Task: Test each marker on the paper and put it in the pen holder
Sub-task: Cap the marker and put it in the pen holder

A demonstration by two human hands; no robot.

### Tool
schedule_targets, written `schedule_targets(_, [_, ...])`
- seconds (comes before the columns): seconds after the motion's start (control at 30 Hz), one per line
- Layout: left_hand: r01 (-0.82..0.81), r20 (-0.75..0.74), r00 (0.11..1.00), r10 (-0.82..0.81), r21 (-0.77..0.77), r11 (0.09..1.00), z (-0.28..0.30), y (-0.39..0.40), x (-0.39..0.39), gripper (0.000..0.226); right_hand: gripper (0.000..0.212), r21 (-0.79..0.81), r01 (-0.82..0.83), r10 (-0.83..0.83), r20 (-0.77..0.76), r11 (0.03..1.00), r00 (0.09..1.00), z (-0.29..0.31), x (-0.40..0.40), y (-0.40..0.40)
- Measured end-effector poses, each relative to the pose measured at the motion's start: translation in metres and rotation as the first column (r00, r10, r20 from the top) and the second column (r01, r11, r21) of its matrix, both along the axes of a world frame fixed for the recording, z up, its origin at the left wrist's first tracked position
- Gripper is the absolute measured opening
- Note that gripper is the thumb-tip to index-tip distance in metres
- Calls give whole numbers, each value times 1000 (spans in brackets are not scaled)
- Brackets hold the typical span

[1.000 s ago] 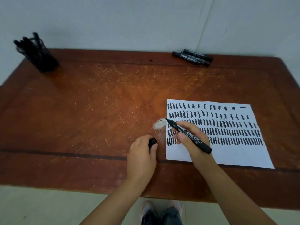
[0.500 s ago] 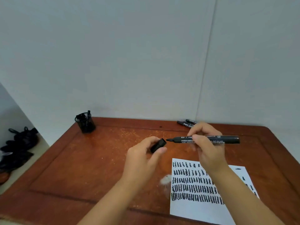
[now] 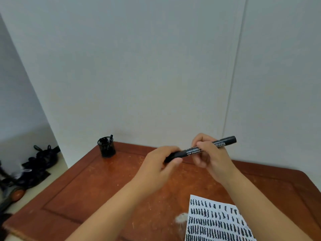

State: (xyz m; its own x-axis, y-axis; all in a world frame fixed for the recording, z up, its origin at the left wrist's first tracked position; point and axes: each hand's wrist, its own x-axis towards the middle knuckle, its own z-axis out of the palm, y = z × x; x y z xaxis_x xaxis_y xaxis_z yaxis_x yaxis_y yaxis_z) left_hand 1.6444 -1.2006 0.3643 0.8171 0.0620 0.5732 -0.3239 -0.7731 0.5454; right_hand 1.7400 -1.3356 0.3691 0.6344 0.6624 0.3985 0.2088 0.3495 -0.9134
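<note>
A black marker [image 3: 211, 146] is held nearly level above the wooden table [image 3: 97, 185]. My right hand [image 3: 211, 156] pinches its barrel near the middle. My left hand [image 3: 157, 165] grips the cap end of the marker, with the cap pushed over the tip. The white paper [image 3: 217, 221], covered with rows of black strokes, lies at the lower right below my right forearm. The black mesh pen holder [image 3: 106, 146] stands at the table's far left corner with several markers in it.
A pale worn patch [image 3: 181, 218] marks the table beside the paper's left edge. Dark bags and gear [image 3: 34, 164] lie on the floor left of the table. A plain wall rises right behind the table.
The hands have come together: the cap in my left hand, apart from the tip before, now sits over the marker's tip. The camera has tilted further up.
</note>
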Motion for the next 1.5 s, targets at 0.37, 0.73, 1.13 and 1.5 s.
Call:
schedule_targets(0.37, [68,-63,994,-93,-313,947,27,-6,1,19,13,-187,29,16,237,982,971,38,7,-23])
schedule_targets(0.73, [112,-246,962,-120,-48,993,40,11,-4,18,21,-353,655,230,935,669,270,62,-3,-44])
schedule_targets(1.13, [166,-364,931,5,437,884,32,18,-21,18,33,122,466,-5,970,876,-243,27,-5,-46])
schedule_targets(1.5, [302,-238,945,-224,378,875,-5,12,-32,24,35,-295,326,219,943,898,250,8,-23,-61])
